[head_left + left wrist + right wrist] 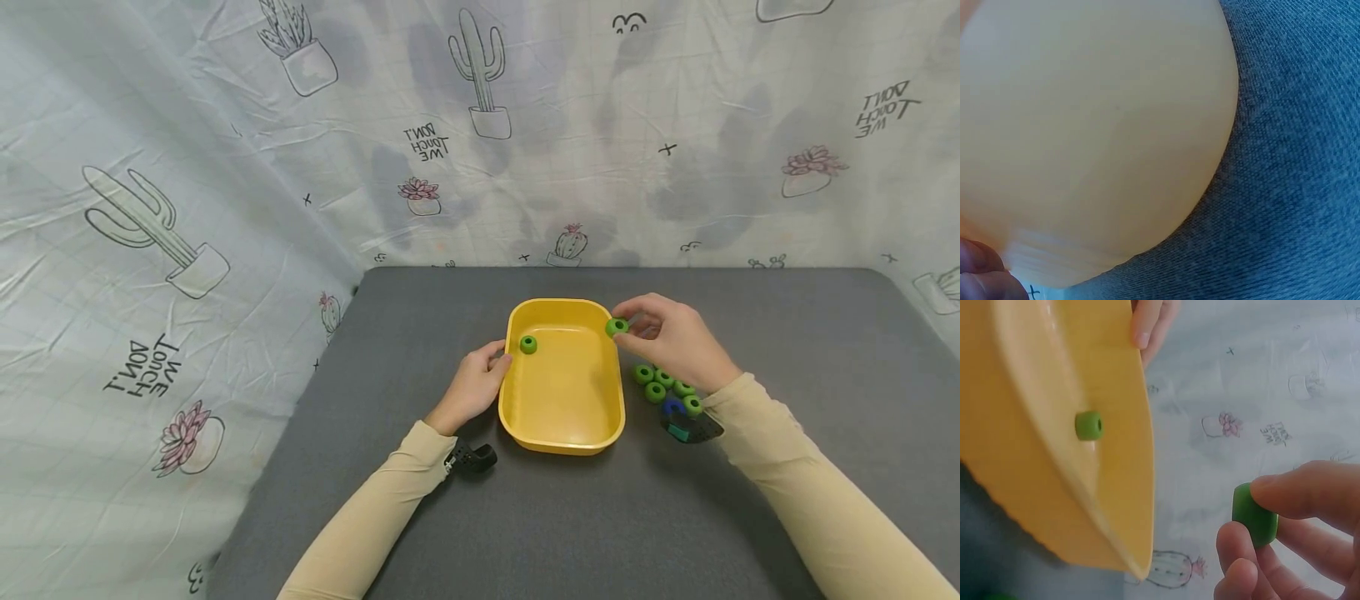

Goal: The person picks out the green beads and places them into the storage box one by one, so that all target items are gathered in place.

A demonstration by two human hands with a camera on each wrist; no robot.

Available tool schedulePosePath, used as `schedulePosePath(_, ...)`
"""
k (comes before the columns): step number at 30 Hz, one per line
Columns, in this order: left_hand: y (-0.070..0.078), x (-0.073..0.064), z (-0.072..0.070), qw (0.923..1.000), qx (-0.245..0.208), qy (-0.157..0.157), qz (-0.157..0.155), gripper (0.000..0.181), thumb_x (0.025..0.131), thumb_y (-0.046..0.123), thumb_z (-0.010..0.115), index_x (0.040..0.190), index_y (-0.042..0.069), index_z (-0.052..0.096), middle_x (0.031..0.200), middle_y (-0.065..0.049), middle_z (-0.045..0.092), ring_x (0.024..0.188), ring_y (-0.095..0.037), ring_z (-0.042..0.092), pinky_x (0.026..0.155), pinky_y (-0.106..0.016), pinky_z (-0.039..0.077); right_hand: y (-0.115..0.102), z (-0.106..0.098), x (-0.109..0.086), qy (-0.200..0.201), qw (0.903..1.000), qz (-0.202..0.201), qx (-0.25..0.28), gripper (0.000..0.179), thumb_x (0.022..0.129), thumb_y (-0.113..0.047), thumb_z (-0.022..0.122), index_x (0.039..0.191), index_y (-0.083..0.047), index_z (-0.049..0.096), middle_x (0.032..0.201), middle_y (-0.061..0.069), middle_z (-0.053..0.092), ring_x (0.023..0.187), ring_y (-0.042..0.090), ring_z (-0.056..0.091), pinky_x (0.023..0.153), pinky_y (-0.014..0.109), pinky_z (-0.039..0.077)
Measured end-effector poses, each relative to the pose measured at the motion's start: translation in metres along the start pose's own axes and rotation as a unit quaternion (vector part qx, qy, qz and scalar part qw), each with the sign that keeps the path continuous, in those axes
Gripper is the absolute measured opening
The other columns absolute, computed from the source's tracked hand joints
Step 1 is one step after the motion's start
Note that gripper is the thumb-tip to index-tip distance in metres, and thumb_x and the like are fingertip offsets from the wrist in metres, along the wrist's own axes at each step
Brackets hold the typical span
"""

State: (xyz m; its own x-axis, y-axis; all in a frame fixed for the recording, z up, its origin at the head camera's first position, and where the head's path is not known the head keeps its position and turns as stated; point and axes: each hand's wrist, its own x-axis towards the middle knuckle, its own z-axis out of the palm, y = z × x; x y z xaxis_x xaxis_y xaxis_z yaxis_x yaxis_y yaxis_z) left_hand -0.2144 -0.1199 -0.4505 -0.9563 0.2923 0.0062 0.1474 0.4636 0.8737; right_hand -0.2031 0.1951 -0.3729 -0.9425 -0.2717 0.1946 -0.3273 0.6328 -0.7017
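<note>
My right hand [671,337] pinches a green bead [1255,515] between thumb and fingers, over the right rim of a yellow plastic tub [561,392]. The bead is barrel-shaped with a dark hole, seen in the head view. My left hand [474,383] grips the tub's left rim; in the left wrist view a few of its fingers [988,278] show at the tub's outer wall. Inside the tub, near its far left corner, lies another green bead [528,344].
Several green beads [655,392] lie on the grey table [585,533] right of the tub, below my right hand, with a blue piece [673,406] among them. My right wrist strap partly covers this group. A cactus-print cloth [600,167] hangs behind the table and along its left side.
</note>
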Motion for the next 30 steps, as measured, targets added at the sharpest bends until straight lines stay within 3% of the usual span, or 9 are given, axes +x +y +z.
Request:
schedulePosePath(9, 0.000, 0.000, 0.000, 1.0000, 0.000, -0.003, 0.004, 0.047, 0.113, 0.020, 0.048, 0.154, -0.002, 0.046, 0.116, -0.019, 0.076, 0.088, -0.023, 0.074, 0.071, -0.027, 0.054, -0.011, 0.013, 0.017, -0.023, 0.9996, -0.004, 0.013, 0.031, 0.097, -0.017, 0.076, 0.127, -0.008, 0.071, 0.125, 0.013, 0.069, 0.099, 0.026, 0.068, 0.085, 0.045, 0.056)
schedulePosePath(24, 0.000, -0.001, 0.000, 1.0000, 0.002, 0.002, 0.007, 0.048, 0.112, 0.021, 0.048, 0.154, -0.003, 0.047, 0.115, -0.019, 0.076, 0.088, -0.022, 0.074, 0.070, -0.027, 0.053, -0.015, 0.046, 0.049, -0.053, 0.9983, -0.013, 0.022, 0.030, 0.096, -0.013, 0.076, 0.125, -0.005, 0.071, 0.126, 0.015, 0.069, 0.100, 0.030, 0.069, 0.086, 0.047, 0.058)
schedulePosePath(30, 0.000, 0.000, 0.000, 0.9999, 0.009, 0.003, 0.008, 0.047, 0.112, 0.020, 0.048, 0.153, -0.003, 0.047, 0.118, -0.019, 0.076, 0.092, -0.023, 0.075, 0.074, -0.029, 0.055, -0.013, 0.059, 0.060, -0.062, 0.9975, 0.008, 0.033, 0.029, 0.097, -0.014, 0.075, 0.125, -0.006, 0.071, 0.123, 0.016, 0.068, 0.102, 0.032, 0.067, 0.088, 0.047, 0.057)
